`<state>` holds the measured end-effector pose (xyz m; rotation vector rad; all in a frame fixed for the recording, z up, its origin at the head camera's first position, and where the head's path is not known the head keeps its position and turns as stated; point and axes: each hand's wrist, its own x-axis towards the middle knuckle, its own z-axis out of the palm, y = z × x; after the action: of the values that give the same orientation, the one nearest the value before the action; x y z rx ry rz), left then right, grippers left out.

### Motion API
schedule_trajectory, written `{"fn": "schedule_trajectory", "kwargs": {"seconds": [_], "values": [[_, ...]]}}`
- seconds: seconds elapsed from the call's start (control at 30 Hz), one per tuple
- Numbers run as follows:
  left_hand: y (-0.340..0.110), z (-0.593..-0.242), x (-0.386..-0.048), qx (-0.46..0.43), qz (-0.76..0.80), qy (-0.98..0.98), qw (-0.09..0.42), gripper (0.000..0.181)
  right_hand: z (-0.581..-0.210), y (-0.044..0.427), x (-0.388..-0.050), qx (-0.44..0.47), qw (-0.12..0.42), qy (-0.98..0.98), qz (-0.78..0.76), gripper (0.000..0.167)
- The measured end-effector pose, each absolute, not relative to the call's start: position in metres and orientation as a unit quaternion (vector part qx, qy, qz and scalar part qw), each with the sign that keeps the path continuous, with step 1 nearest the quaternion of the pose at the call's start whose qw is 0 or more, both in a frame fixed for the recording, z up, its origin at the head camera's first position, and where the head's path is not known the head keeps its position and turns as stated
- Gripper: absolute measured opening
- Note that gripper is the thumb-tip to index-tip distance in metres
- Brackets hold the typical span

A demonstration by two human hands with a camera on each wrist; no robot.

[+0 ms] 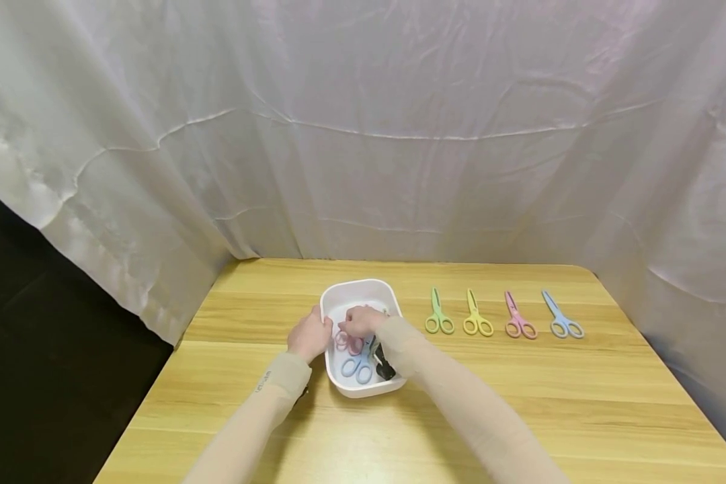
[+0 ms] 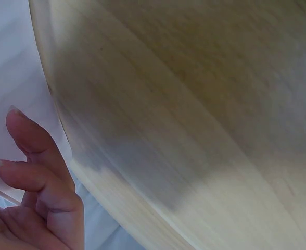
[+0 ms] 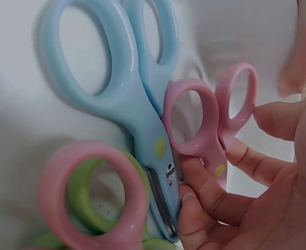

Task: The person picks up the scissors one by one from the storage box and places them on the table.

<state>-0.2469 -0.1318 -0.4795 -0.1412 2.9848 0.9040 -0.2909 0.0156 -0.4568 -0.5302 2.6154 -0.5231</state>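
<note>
A white plastic bin [image 1: 363, 388] stands on the table with scissors lying inside. My left hand [image 1: 310, 334] grips its left wall, the thumb over the rim. Inside the bin, my right hand [image 1: 363, 321] pinches a pair of pink scissors [image 3: 207, 148] just below the finger rings, thumb against one ring. Beside them lies a pair of blue scissors [image 3: 124, 109], touching the pink ones. Another pink pair [image 3: 136, 203] overlaps green scissors [image 3: 79, 194] in the right wrist view; their blades are out of sight.
Right of the bin, green scissors [image 1: 437, 311], yellow scissors [image 1: 475, 314], pink scissors [image 1: 516, 316] and blue scissors [image 1: 559, 316] lie in a row, tips toward the back. A pale curtain [image 1: 399, 188] hangs behind the wooden table [image 1: 520, 403].
</note>
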Motion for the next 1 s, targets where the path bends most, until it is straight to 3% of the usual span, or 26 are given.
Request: {"fn": "schedule_trajectory", "kwargs": {"seconds": [0.6, 1.0], "values": [[-0.1309, -0.4797, -0.2457, -0.048, 0.284, 0.957, 0.009, 0.05, -0.4562, 0.0203, -0.2891, -0.178, 0.235, 0.923, -0.249, 0.056], [-0.1306, -0.4782, -0.2457, -0.055, 0.291, 0.955, 0.015, 0.053, -0.4522, 0.0242, -0.2873, -0.16, 0.211, 0.929, -0.258, 0.04]]}}
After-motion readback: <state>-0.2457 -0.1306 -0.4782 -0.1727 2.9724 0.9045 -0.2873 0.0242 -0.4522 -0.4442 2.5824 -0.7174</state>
